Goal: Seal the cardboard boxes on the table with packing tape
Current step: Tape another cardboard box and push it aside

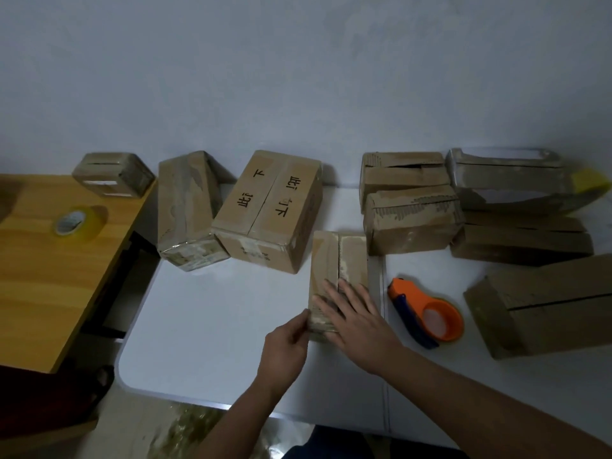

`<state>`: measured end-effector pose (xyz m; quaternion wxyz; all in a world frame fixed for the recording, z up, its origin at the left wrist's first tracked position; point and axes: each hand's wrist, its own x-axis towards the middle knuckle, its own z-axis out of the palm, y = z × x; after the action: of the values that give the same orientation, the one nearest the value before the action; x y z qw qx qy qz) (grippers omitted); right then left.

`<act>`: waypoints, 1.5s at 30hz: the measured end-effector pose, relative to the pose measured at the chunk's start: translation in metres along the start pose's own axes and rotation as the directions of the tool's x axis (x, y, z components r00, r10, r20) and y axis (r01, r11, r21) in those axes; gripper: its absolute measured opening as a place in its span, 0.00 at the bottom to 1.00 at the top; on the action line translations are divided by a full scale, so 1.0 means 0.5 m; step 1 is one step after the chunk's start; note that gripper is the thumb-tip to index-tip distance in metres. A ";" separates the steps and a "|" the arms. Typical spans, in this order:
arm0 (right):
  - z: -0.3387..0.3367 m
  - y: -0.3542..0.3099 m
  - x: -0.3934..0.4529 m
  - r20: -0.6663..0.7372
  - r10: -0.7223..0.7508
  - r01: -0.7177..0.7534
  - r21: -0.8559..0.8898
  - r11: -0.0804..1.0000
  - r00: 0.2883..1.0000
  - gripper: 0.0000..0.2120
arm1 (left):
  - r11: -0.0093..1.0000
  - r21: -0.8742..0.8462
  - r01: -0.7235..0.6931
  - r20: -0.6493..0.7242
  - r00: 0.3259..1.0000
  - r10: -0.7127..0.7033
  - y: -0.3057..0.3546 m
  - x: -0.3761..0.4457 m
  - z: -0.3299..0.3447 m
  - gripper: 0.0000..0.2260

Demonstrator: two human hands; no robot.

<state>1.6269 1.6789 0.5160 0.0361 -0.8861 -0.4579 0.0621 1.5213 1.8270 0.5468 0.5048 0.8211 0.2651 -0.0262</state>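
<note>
A small cardboard box [344, 256] lies on the white table [212, 313] in front of me, its top flaps closed along a centre seam. My right hand [354, 313] lies flat on the near part of its top, fingers straight and spread. My left hand [288, 339] holds the box's near left corner between thumb and curled fingers. An orange and blue tape dispenser [427, 313] with a tape roll lies on the table just right of the box, untouched.
Several other cardboard boxes stand along the back and right: a printed one [275, 207], a taped one [185, 207], a stack [410, 200] and a large box [546, 303]. A wooden desk [39, 260] at left carries a tape roll [77, 221] and a small box [112, 173].
</note>
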 end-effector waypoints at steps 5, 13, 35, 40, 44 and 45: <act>-0.004 0.000 0.000 0.015 -0.012 0.012 0.011 1.000 1.000 0.31 | 0.995 -0.023 -0.097 0.196 0.975 0.100 -0.027 0.024 -0.053 0.12; -0.007 0.003 0.002 0.048 -0.021 0.020 0.020 1.000 0.999 0.31 | 0.820 0.385 -0.423 0.363 0.887 0.287 -0.045 0.104 -0.080 0.17; -0.062 0.064 -0.063 0.395 0.422 -0.512 0.833 0.211 0.816 0.16 | 0.565 0.773 -0.289 0.223 0.957 0.185 0.042 0.129 0.033 0.42; -0.051 0.071 -0.060 0.402 0.459 -0.546 0.802 0.241 0.793 0.12 | 0.570 0.743 -0.351 0.349 0.930 0.117 0.018 0.111 -0.042 0.42; -0.032 0.042 -0.038 0.429 0.396 -0.552 0.785 0.280 0.812 0.12 | 0.584 0.777 -0.234 0.252 0.966 0.053 -0.034 0.091 -0.166 0.36; -0.028 0.033 -0.030 0.431 0.381 -0.549 0.783 0.293 0.818 0.12 | 0.596 0.783 -0.179 0.178 0.982 0.062 -0.050 0.086 -0.188 0.35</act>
<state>1.6336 1.6568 0.5291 0.4333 -0.8182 -0.0797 0.3694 1.5254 1.9324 0.5588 0.1041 0.9720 0.1355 -0.1610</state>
